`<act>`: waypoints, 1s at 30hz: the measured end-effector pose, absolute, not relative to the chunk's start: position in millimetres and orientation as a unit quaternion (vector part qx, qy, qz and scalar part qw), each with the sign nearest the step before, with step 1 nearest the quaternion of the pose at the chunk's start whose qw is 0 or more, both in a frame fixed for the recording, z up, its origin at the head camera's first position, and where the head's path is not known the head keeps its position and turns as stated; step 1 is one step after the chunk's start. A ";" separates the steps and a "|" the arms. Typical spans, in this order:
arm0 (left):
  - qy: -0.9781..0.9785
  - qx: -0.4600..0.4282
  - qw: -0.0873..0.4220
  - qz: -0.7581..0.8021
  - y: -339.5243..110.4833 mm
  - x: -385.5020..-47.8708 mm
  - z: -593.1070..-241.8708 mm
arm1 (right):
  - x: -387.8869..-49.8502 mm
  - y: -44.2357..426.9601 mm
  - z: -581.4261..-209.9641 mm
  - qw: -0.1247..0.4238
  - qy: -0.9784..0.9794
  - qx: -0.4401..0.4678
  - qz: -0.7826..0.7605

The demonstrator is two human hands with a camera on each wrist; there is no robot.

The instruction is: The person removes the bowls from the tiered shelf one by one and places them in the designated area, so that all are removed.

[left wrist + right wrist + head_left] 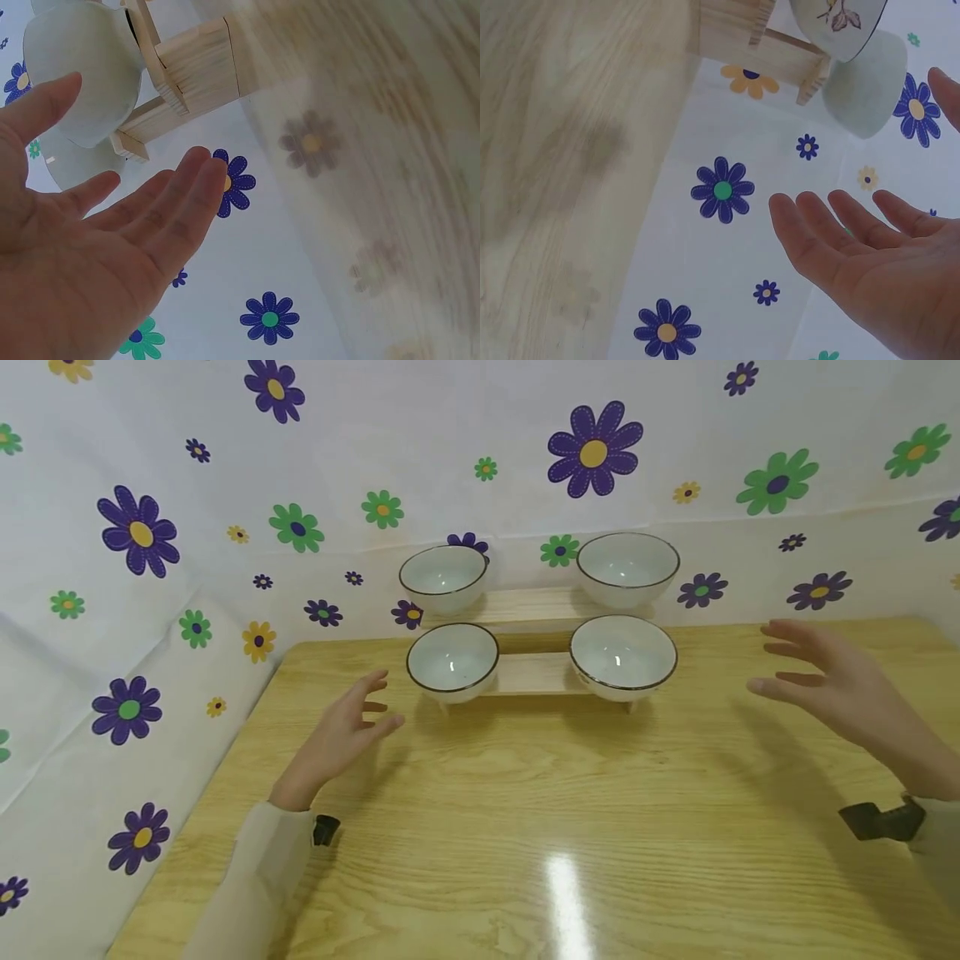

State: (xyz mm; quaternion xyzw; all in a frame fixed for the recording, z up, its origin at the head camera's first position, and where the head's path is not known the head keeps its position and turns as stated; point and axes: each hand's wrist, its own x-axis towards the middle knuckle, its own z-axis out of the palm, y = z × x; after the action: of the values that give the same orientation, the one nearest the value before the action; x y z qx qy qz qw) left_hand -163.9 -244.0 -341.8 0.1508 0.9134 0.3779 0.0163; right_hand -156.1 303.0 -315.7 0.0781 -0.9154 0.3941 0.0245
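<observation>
Hiding parts of the rack [533, 674], four bowls [623, 656]

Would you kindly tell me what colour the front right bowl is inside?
The front right bowl is white inside, seen best in the head view.

I get bright light, glare [567, 906] toward the worktop's [420, 827] near edge, soft shadows [783, 760] toward its right, dimmer wrist views
</observation>
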 end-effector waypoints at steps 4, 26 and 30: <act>0.911 0.140 0.030 0.387 -241.5 -170.8 -340.7 | -161.2 294.9 -312.5 0.024 -0.912 0.084 0.400; 0.865 0.131 0.081 0.479 -232.1 -197.6 -352.9 | -166.2 270.4 -306.0 -0.009 -0.903 0.105 0.416; 0.856 0.122 0.089 0.494 -227.4 -203.1 -354.5 | -167.4 266.7 -307.9 -0.014 -0.895 0.108 0.432</act>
State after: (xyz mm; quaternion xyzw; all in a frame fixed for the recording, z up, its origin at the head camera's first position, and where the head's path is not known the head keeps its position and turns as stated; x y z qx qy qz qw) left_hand -203.1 -227.4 -354.5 0.1220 0.8563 0.4939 0.0893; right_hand -167.4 266.7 -307.9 0.1080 -0.8955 0.4315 -0.0142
